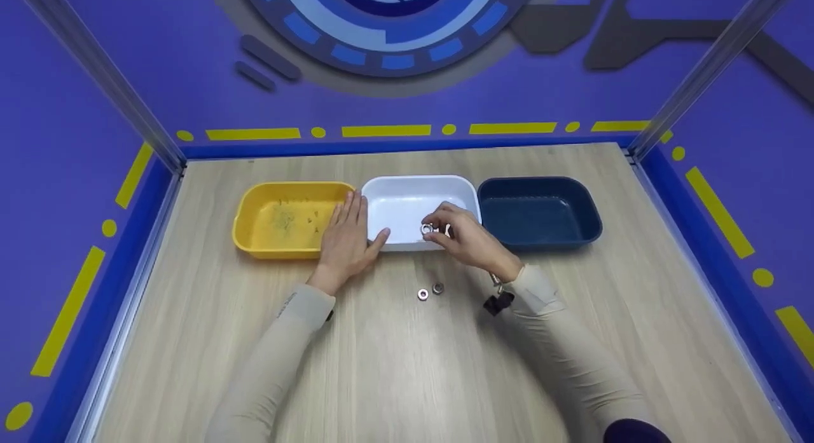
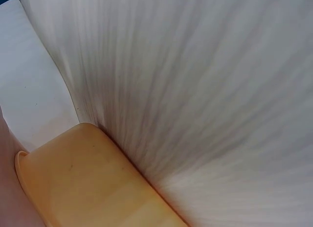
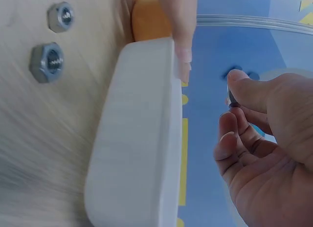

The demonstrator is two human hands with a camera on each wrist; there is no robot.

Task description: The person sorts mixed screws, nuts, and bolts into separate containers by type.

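Note:
My right hand [image 1: 467, 236] pinches a metal hex nut [image 1: 427, 229] between thumb and fingertips, above the near side of the white bin [image 1: 397, 211]. From the right wrist view the pinched nut [image 3: 231, 96] is seen edge-on and the other fingers curl loosely. Straight-fingered, my left hand [image 1: 345, 239] rests over the right side of the yellow bin [image 1: 254, 214], beside the white one, its thumb reaching to the white rim. Two more nuts, a shinier one [image 1: 423, 295] and a darker one [image 1: 438, 288], lie on the table in front of the white bin.
A dark blue bin [image 1: 540, 217] stands right of the white one, the three in a row. Small dark marks [image 1: 286, 220] show on the yellow bin's floor. Blue panels [image 1: 407, 106] bound the wooden table [image 1: 394, 379] at the back and sides.

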